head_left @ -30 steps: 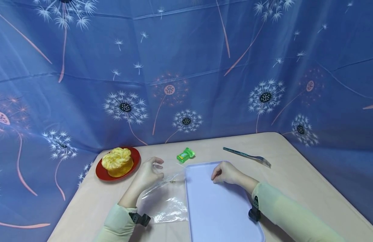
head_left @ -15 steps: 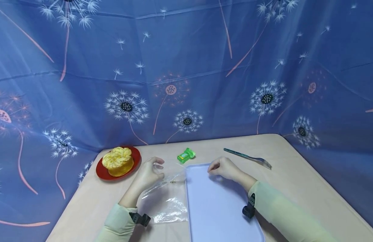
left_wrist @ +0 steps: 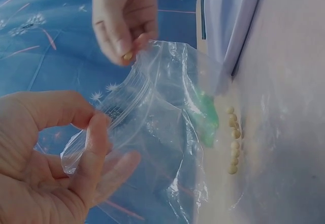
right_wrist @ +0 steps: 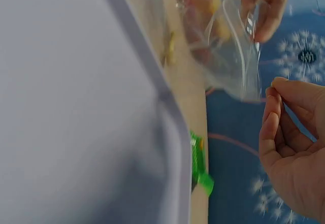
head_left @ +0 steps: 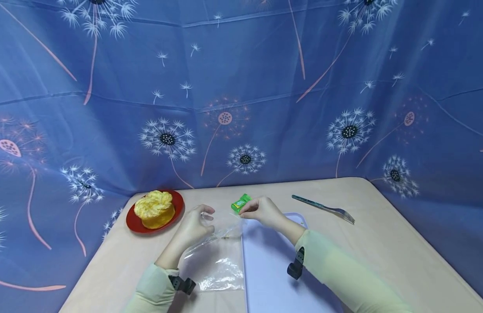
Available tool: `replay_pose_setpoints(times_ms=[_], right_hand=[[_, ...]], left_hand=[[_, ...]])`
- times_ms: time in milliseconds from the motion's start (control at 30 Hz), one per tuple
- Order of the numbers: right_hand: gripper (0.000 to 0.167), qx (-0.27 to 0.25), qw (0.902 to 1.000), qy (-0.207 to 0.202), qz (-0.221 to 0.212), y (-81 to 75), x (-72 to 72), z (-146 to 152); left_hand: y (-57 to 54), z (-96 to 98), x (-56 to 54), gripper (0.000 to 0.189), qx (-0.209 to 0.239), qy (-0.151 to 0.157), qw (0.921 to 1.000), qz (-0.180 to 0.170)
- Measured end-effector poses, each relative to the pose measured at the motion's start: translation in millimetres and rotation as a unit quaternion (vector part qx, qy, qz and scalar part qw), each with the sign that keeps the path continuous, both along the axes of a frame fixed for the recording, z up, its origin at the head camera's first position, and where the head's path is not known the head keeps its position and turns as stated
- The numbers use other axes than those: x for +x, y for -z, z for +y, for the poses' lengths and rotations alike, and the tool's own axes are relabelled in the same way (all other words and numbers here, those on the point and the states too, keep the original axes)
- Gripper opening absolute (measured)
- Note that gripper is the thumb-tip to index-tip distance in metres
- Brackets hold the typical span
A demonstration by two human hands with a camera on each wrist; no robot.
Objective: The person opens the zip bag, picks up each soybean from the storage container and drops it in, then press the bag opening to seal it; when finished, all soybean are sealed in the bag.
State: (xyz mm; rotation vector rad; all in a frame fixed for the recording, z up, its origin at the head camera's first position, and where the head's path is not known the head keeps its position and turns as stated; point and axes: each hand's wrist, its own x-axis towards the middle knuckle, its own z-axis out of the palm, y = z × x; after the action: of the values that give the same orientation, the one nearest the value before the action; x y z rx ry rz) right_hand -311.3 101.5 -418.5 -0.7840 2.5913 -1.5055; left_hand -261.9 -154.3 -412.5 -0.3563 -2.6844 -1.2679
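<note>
My left hand (head_left: 192,228) pinches the mouth edge of a clear zip bag (head_left: 221,269) and holds it up, with the bag's lower part reaching down to the table. Between the thumb and fingertips of my right hand (head_left: 264,211) is one small yellowish soybean (left_wrist: 128,56), close by the bag's opening. Several soybeans (left_wrist: 234,142) show in a line through the clear plastic in the left wrist view. To the right of the bag lies a pale lavender tray (head_left: 272,278), with one more small bean (head_left: 302,223) near its far right corner.
A red plate (head_left: 180,204) bearing a yellow bread-like cake (head_left: 154,211) stands at the back left. Behind the tray lies a small green packet (head_left: 240,202), partly covered by my right hand in the head view. A fork (head_left: 323,208) rests at the back right.
My right hand has moved left and a little away from me, from over the tray to beside the bag's opening. My left hand stays in place with the bag.
</note>
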Motion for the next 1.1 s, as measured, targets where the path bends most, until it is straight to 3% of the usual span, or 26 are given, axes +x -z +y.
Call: replay_pose_setpoints(times_ms=[233,467,700,867,1100], right_hand=[[0.005,0.031,0.9981,-0.014,0.052,-3.1,1.1,-23],[0.008,0.017,0.9994,-0.003,0.031,-1.8,3.6,-16],[0.013,0.017,0.9997,0.009,0.014,1.0,3.1,30],[0.014,0.025,0.9994,0.023,0.01,14.4,2.1,73],[0.012,0.066,0.9966,0.049,-0.007,34.2,12.5,116]], left_hand=[[1.0,2.5,-0.1,0.043,-0.004,0.005,1.0,0.003],[1.8,4.3,0.1,0.043,-0.001,0.012,0.9999,0.0],[1.0,3.3,1.7,0.042,-0.003,0.012,0.9999,0.006],[0.0,2.3,3.0,0.042,-0.003,0.014,0.9996,0.022],[-1.7,1.1,3.4,0.044,-0.002,0.008,0.9998,0.015]])
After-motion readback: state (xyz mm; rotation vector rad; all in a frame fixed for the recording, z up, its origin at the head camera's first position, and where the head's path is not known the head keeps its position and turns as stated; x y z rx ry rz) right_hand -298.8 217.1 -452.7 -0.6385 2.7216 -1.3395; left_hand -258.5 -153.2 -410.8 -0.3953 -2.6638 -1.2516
